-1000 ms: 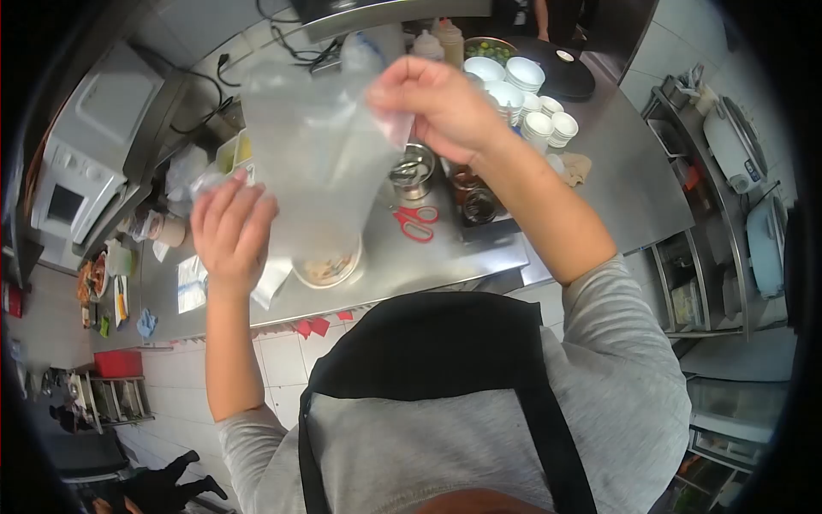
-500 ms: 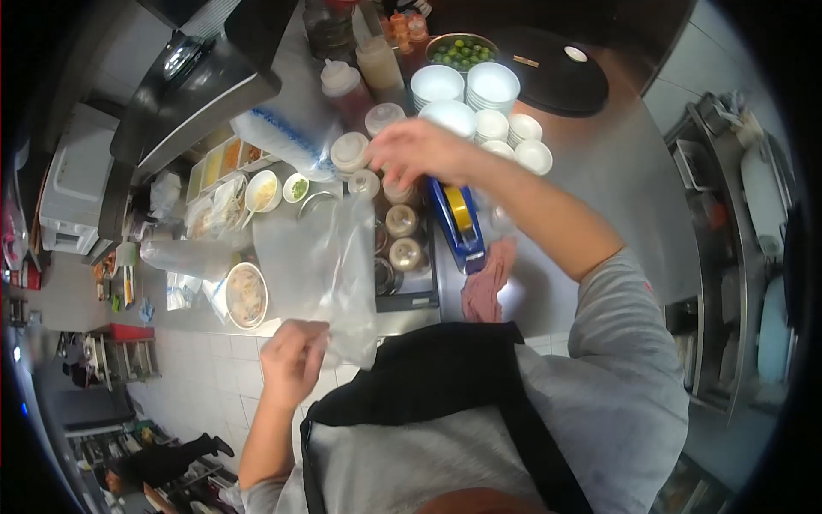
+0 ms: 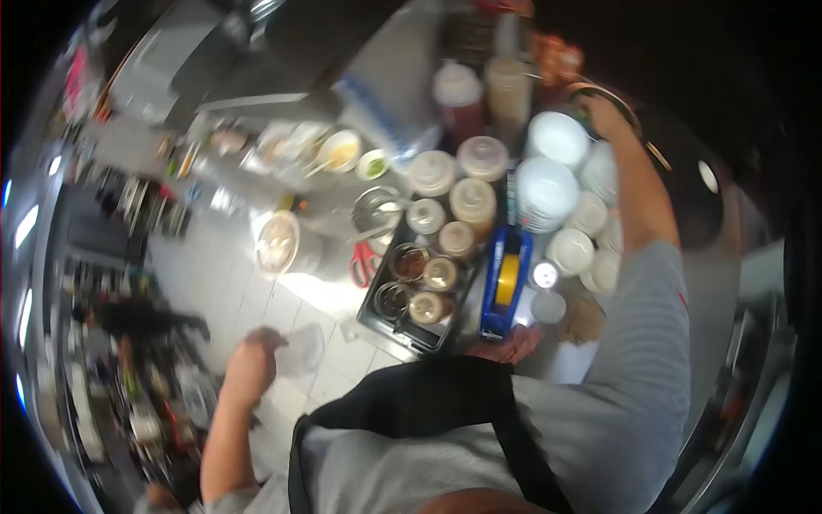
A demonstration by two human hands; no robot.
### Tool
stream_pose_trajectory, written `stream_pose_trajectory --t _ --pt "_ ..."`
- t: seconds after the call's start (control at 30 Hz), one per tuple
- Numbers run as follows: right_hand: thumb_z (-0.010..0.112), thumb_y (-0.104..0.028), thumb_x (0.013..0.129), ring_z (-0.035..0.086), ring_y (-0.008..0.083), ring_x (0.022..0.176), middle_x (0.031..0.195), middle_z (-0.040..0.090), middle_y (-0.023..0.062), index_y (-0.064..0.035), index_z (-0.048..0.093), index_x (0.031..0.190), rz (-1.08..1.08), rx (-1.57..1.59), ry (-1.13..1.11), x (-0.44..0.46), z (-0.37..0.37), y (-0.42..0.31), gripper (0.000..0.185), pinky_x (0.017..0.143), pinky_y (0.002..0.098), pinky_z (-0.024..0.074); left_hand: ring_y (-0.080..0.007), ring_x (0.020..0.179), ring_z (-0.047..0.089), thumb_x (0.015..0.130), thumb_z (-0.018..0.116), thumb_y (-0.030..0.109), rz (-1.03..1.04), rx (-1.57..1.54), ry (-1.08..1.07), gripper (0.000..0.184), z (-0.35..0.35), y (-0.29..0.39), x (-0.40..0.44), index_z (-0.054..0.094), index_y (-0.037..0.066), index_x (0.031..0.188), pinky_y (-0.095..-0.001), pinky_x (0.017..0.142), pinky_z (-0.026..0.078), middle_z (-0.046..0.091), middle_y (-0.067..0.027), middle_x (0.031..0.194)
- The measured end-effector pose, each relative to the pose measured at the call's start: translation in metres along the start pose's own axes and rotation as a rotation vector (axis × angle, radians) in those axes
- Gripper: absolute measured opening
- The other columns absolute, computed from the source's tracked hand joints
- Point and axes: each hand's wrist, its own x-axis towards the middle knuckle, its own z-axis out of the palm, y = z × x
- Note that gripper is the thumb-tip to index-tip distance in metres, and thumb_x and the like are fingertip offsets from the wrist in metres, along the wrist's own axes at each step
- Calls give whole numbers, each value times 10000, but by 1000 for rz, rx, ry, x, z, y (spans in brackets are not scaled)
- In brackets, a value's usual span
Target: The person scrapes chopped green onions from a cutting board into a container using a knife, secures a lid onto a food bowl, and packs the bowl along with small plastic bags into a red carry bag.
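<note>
My left hand [image 3: 250,367] is closed at the lower left, pinching a clear plastic bag [image 3: 301,349] that hangs over the floor side of the counter. At the upper right, my right hand [image 3: 604,116] reaches into the round bowl [image 3: 610,86] of small green citrus fruits. Motion blur and the bowl hide its fingertips, so I cannot make out a grasp. White bowls [image 3: 558,137] stand stacked beside that forearm. A blue tape dispenser [image 3: 495,319] with yellow tape lies nearer to my body.
A dark tray [image 3: 419,343] holds several lidded jars and bottles. Red-handled scissors [image 3: 365,264] and a metal bowl [image 3: 375,206] sit left of it. Near the counter edge is a filled white tub [image 3: 278,247]. Squeeze bottles [image 3: 458,98] stand at the back.
My right hand has moved from above the jars, up and right to the citrus bowl. The bag has left the counter and is with my left hand, lower left. The camera view has turned.
</note>
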Motion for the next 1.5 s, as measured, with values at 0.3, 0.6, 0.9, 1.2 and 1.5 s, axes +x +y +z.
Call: stream_pose_trajectory --t 0.3,0.6,0.9,1.2,1.5 --pt "465 60 763 532 377 1059 1111 569 230 -44 592 1114 -234 214 109 23 19 39 388 923 393 412 -287 885 617 703 491 -46 -162 324 115 401 -13 -19 -4 628 49 1068 -358 767 512 597 -95 1085" --pt "568 99 719 566 256 779 875 558 114 -92 524 990 -68 177 153 24 14 45 335 719 371 454 -342 992 583 650 523 -89 -455 -7 345 505 -42 -25 -20 602 18 1138 -381 864 476 571 -145 1180" --pt "554 -11 886 612 256 901 1100 543 167 -25 442 1138 -105 1344 976 -145 -96 -148 277 752 321 562 -340 1068 555 632 554 -63 -409 -224 428 570 5 -23 -22 539 -11 1200 -383 916 463 508 -170 1271" --pt "532 86 840 615 213 857 1020 487 114 -35 372 1103 -341 1895 -380 -305 2 -515 331 723 313 547 -190 649 609 634 658 -24 -177 -719 575 704 71 21 -33 485 84 1308 -301 637 527 490 -140 1293" --pt "549 36 822 645 155 795 1081 607 148 12 484 1217 -531 1333 -750 -306 32 -610 401 668 290 534 -85 634 554 647 640 -43 -387 -1099 611 661 90 -24 -108 517 60 1289 -239 593 500 501 -101 1271"
